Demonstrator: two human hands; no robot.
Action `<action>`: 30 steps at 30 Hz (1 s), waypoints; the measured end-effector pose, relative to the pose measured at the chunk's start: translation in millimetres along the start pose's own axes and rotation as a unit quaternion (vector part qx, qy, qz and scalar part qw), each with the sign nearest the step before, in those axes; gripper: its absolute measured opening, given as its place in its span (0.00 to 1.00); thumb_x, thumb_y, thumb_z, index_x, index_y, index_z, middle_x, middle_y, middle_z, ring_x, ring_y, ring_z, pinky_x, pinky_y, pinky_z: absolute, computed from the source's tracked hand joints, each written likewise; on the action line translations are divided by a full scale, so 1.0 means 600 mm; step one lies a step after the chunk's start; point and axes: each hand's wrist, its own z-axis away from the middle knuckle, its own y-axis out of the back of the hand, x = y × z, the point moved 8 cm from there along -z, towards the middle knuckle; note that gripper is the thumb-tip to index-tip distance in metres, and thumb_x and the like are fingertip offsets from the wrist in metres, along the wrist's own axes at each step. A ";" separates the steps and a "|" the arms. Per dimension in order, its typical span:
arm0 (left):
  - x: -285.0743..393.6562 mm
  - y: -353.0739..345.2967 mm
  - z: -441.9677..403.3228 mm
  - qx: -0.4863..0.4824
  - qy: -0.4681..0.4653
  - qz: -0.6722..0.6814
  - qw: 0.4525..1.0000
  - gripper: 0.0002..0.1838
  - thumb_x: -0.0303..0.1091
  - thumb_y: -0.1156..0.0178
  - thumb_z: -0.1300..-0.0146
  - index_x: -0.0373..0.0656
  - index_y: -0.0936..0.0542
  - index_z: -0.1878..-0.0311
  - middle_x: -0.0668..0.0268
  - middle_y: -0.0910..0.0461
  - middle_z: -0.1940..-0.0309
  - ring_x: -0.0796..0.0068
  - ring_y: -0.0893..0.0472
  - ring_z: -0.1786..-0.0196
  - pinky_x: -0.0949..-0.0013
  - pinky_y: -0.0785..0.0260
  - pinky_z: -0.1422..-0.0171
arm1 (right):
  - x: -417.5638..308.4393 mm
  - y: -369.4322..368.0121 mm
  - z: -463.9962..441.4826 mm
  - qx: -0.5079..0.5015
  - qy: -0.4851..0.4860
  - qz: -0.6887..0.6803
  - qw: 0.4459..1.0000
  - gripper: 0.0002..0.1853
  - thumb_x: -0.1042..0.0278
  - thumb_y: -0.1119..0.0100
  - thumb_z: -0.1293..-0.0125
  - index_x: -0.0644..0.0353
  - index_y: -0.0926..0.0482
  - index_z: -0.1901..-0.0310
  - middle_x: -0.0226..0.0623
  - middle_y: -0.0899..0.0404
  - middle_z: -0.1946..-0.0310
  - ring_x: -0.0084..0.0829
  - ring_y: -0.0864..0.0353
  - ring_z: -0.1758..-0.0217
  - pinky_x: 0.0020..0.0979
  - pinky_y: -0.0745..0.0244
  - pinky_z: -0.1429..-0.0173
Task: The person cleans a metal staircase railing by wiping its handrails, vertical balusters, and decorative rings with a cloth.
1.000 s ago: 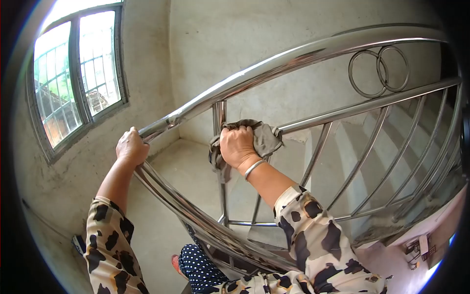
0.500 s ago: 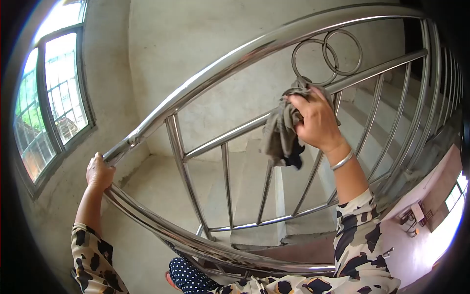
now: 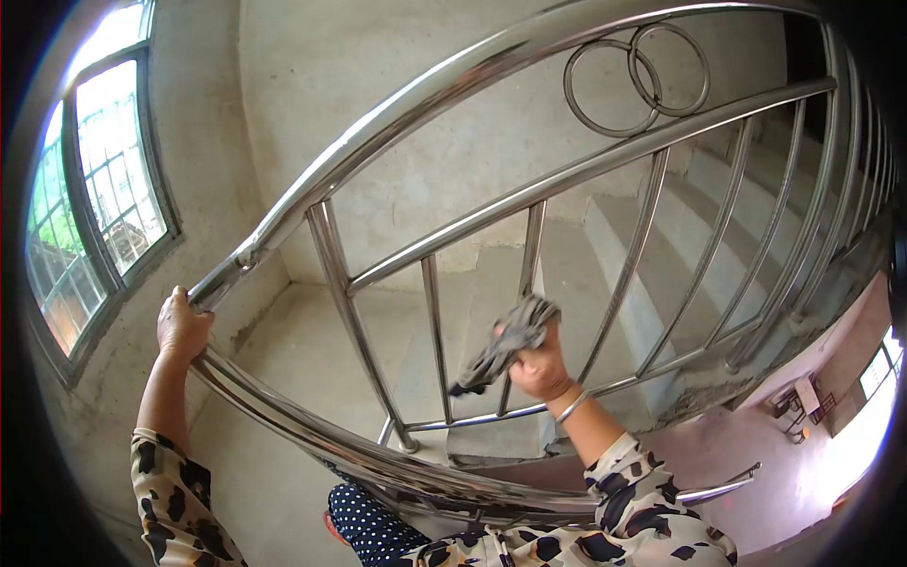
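Observation:
My left hand (image 3: 182, 324) is closed around the bend of the shiny metal handrail (image 3: 378, 132), at the lower left. In my right hand (image 3: 542, 369) is a crumpled grey-brown rag (image 3: 515, 337), with a dark end hanging to the left. The rag is at the lower half of an upright baluster (image 3: 534, 241), just above the bottom rail; whether it wraps fully around the bar is hidden. Above are the sloping middle rail (image 3: 472, 218) and two interlocked metal rings (image 3: 657, 74) set under the handrail.
Concrete steps (image 3: 652, 260) rise to the right behind the railing. A barred window (image 3: 118, 175) is in the left wall. Another curved rail (image 3: 378, 463) crosses close to my body. At lower right, a pinkish lower floor (image 3: 746, 472) shows beyond the stair edge.
My right hand and the rag have moved down and left, from the middle rail near the rings to a lower part of a baluster. My left hand keeps its hold on the handrail.

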 end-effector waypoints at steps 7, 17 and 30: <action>-0.013 -0.011 -0.011 0.020 -0.019 -0.005 1.000 0.25 0.35 0.37 0.58 0.36 0.29 0.55 0.50 0.24 0.59 0.53 0.26 0.52 0.60 0.35 0.48 | 0.136 0.035 -0.160 0.196 -0.277 -0.512 0.789 0.14 0.62 0.49 0.41 0.56 0.29 0.54 0.31 0.25 0.65 0.28 0.26 0.61 0.26 0.31 0.53; -0.008 -0.011 -0.013 0.027 -0.030 -0.010 0.999 0.24 0.35 0.38 0.58 0.37 0.28 0.55 0.51 0.24 0.61 0.53 0.25 0.54 0.60 0.35 0.49 | 0.097 -0.201 0.188 0.178 -0.511 -0.798 0.264 0.20 0.47 0.55 0.39 0.49 0.37 0.82 0.25 0.41 0.90 0.24 0.39 0.88 0.28 0.38 0.81; -0.002 -0.003 -0.003 0.013 0.001 -0.007 1.000 0.26 0.34 0.37 0.58 0.37 0.28 0.53 0.51 0.24 0.59 0.54 0.25 0.52 0.61 0.35 0.47 | 0.136 -0.119 0.160 0.196 -0.510 -0.505 0.668 0.12 0.61 0.57 0.34 0.58 0.28 0.58 0.26 0.29 0.71 0.19 0.30 0.70 0.24 0.31 0.62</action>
